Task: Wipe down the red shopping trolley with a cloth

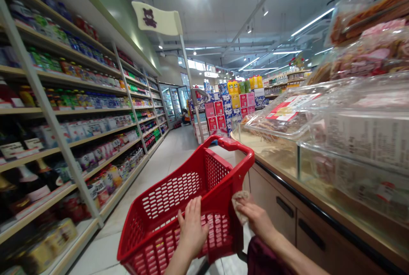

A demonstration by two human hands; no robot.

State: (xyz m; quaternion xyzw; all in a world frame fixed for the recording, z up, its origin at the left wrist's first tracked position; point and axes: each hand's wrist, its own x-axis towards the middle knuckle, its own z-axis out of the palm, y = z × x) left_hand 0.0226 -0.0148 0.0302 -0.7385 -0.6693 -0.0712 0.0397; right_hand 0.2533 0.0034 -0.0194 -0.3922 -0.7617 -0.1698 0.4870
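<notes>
A red plastic shopping cart [174, 183] with perforated walls stands directly before me, its handle end [234, 144] turned away to the right. My left hand [193, 228] rests on the cart's near top rim, fingers stretched out over the edge and the thumb to the side. In my right hand [255, 215] is a beige cloth [240, 204], pressed against the outer side of the cart below the handle. The fingers are wrapped on the cloth, which hides part of the cart's frame there.
Shelves of bottles and packs [92, 107] line the left side. At right runs a wooden counter [275, 185] with clear food packages [290, 109] stacked on it. Further ahead stand stacked boxes [220, 113] and a flag sign [158, 18]. A person [185, 116] crouches far down the aisle.
</notes>
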